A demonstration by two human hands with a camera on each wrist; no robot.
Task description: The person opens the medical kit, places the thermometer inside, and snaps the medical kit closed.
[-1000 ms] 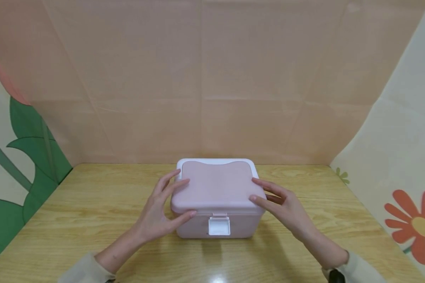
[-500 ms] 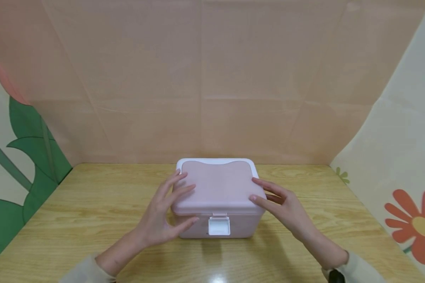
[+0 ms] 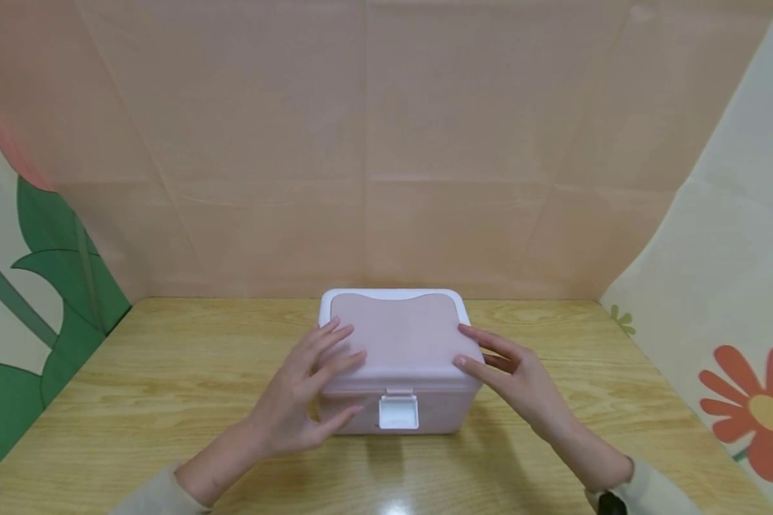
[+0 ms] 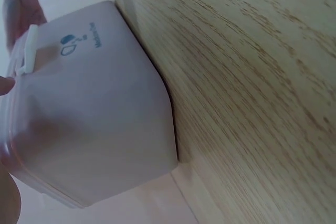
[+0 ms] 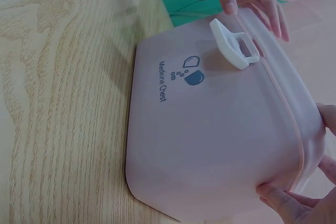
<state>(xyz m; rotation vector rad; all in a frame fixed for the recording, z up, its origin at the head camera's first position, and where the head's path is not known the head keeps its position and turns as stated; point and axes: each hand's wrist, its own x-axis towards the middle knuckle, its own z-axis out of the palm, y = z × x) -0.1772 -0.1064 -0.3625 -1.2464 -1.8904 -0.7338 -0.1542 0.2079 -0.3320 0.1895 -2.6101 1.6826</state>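
Note:
A pink medicine chest (image 3: 406, 336) with a white-edged lid stands at the table's back middle. Its white front latch (image 3: 399, 412) juts outward, and the lid is down. My left hand (image 3: 296, 400) is spread at the chest's front left corner, fingers over the lid, thumb in front of the body and left of the latch; it holds nothing. On the right side, my right hand (image 3: 522, 372) touches the chest, thumb and forefinger on the lid's edge, another finger lower against the side wall. The right wrist view shows printed lettering (image 5: 162, 81) on the front.
The wood-grain table (image 3: 167, 357) runs on both sides of the chest and in front of it. A plain pinkish-tan cloth (image 3: 373, 143) hangs close behind. Flower-patterned cloth (image 3: 747, 286) borders the table at the right, and leaf-patterned cloth (image 3: 51, 300) at the left.
My left hand has slid slightly toward me and to the right, its fingers shifting from the lid's left edge inward. The right hand and the chest have stayed in place.

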